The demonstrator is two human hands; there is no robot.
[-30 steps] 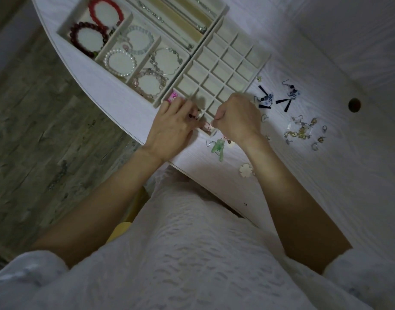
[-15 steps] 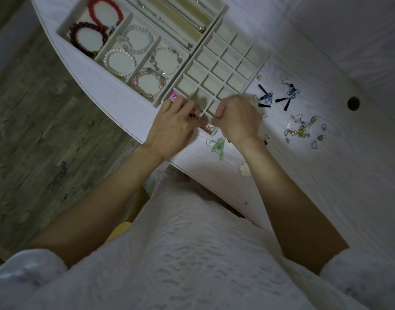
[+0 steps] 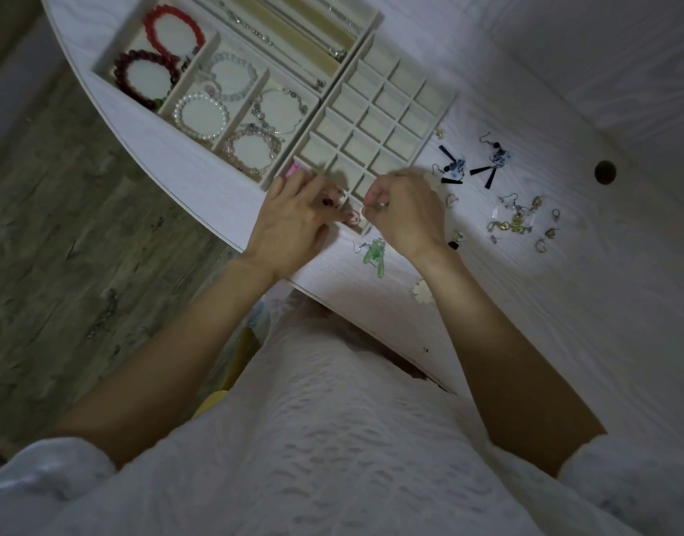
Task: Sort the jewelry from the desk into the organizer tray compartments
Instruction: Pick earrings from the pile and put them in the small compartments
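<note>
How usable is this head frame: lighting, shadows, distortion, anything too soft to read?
Head view: dim overall, with light falling on the desk at right; wide-angle bending curves the desk edge; the hands' shadows darken the near cells of the grid tray; whatever the left hand and right hand pinch is too small to identify.

The desk [image 3: 564, 342] is showing pale white woodgrain, and the tray [image 3: 375, 121] is looking cream. A red bracelet [image 3: 174, 29] and a maroon one [image 3: 147, 77] are lying beside a green earring [image 3: 375, 255].
</note>
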